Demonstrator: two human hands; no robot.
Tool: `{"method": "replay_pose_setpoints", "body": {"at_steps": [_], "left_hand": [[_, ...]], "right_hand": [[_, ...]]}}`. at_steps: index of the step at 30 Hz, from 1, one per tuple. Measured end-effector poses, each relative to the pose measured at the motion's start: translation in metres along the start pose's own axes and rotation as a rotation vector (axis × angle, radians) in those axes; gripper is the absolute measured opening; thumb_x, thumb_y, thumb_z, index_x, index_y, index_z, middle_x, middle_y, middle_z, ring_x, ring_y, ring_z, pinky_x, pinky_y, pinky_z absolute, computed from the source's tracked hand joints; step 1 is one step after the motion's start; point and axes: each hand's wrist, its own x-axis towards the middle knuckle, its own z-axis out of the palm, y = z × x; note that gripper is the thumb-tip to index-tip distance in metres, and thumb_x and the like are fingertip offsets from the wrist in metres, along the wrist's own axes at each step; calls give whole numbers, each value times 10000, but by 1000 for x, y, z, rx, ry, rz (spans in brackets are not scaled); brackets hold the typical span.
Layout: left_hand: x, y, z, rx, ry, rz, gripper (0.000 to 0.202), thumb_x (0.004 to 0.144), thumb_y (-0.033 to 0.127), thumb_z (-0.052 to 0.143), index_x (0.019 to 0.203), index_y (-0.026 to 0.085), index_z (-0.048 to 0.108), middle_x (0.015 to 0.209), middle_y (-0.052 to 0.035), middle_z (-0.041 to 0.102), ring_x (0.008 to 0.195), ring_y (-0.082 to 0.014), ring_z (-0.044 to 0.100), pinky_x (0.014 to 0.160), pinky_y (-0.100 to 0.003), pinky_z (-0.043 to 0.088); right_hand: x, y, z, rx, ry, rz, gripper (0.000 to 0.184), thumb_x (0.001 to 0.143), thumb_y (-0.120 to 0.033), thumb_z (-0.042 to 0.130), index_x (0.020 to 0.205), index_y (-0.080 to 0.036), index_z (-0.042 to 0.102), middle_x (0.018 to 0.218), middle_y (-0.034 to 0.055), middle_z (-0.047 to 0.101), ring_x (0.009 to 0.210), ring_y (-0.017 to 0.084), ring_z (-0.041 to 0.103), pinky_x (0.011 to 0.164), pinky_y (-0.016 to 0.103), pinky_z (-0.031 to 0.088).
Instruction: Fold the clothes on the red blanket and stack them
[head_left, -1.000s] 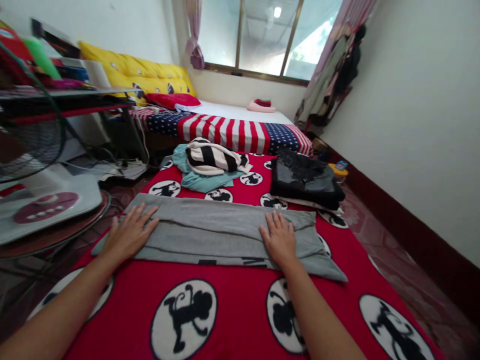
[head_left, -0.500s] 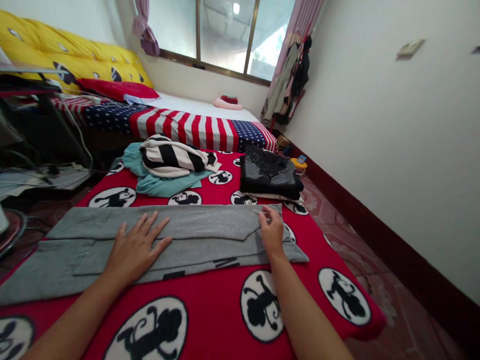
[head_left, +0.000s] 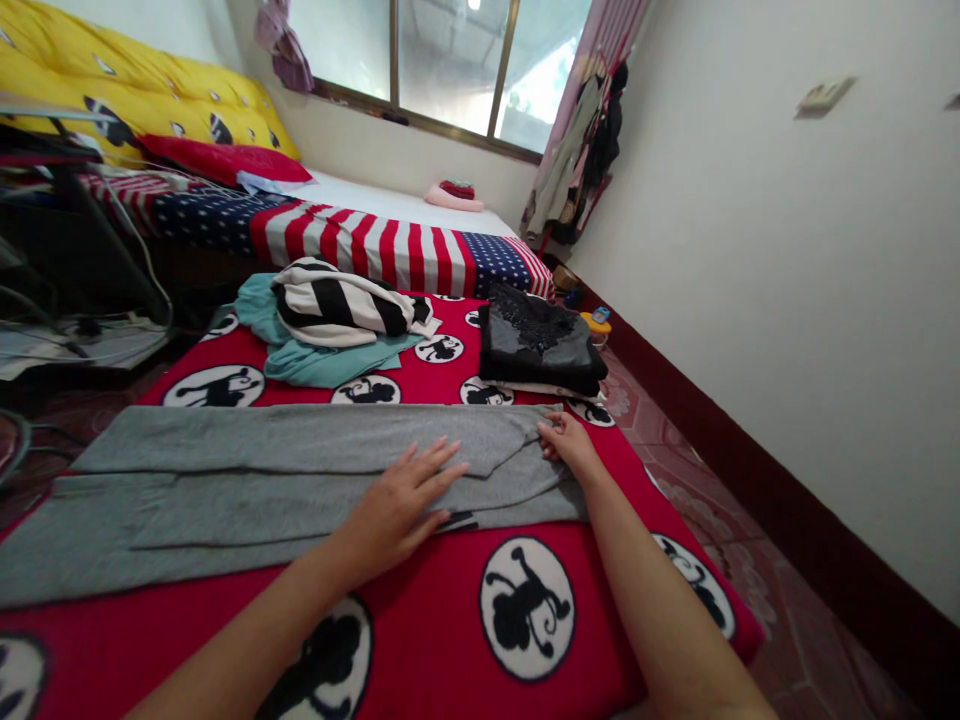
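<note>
A long grey garment point(head_left: 262, 440) lies folded lengthwise across the red blanket point(head_left: 427, 620), which is printed with black monkeys in white circles. Dark print shows at the garment's near edge. My left hand point(head_left: 397, 505) rests flat on the cloth, right of its middle, with fingers stretched out. At the garment's right end, my right hand point(head_left: 571, 448) has its fingers curled and pinching the far corner. Part of that end is hidden under the right hand and forearm.
Beyond the garment lie a striped black-and-white garment point(head_left: 345, 305) on a teal one point(head_left: 322, 362), and a folded dark stack point(head_left: 540, 345) to the right. A bed with a flag-pattern cover point(head_left: 367, 240) stands behind. A white wall point(head_left: 787, 300) rises on the right.
My left hand has slid right along the grey garment. My right hand has moved slightly right, and its fingers have closed on the far right corner.
</note>
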Motion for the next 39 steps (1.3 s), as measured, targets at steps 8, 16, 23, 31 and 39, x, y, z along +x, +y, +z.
{"method": "replay_pose_setpoints", "body": {"at_steps": [8, 16, 23, 31, 39], "left_hand": [[70, 36, 48, -68, -17, -148, 371, 878, 222, 546, 1246, 200, 587, 1173, -96, 618, 1100, -266, 531, 934, -445, 466], [64, 33, 51, -114, 10, -138, 292, 895, 199, 503, 1158, 225, 628, 1110, -76, 613, 1059, -246, 509, 904, -420, 449], [60, 34, 51, -151, 51, -120, 294, 891, 189, 504, 1154, 210, 634, 1101, -85, 618, 1048, -240, 542, 915, -410, 465], [60, 23, 45, -68, 277, -310, 380, 958, 297, 431, 1294, 191, 570, 1349, -115, 561, 1214, -248, 530, 1069, -441, 397], [28, -29, 24, 317, 16, -587, 546, 942, 459, 394, 1427, 220, 468, 1541, -107, 379, 1420, -370, 302, 1118, -606, 228]], "right_hand": [[6, 1, -3, -141, -11, 32, 87, 868, -242, 572, 890, -174, 522, 507, -36, 611, 389, 116, 590, 378, 172, 436], [21, -4, -16, -464, 159, -73, 101, 802, -275, 627, 745, -194, 608, 627, 26, 657, 675, 197, 670, 631, 269, 479], [23, -18, -28, -689, 250, -44, 304, 704, -389, 766, 900, -184, 657, 907, 125, 704, 922, 308, 650, 758, 371, 463], [-46, -42, 46, -490, 35, -589, 457, 940, -322, 470, 1355, -134, 501, 1414, 151, 521, 1326, 239, 454, 1099, 413, 339], [-50, -30, 65, -511, -60, -552, 409, 930, -437, 496, 1248, -221, 637, 1374, 85, 582, 1296, 227, 500, 1088, 403, 355]]}}
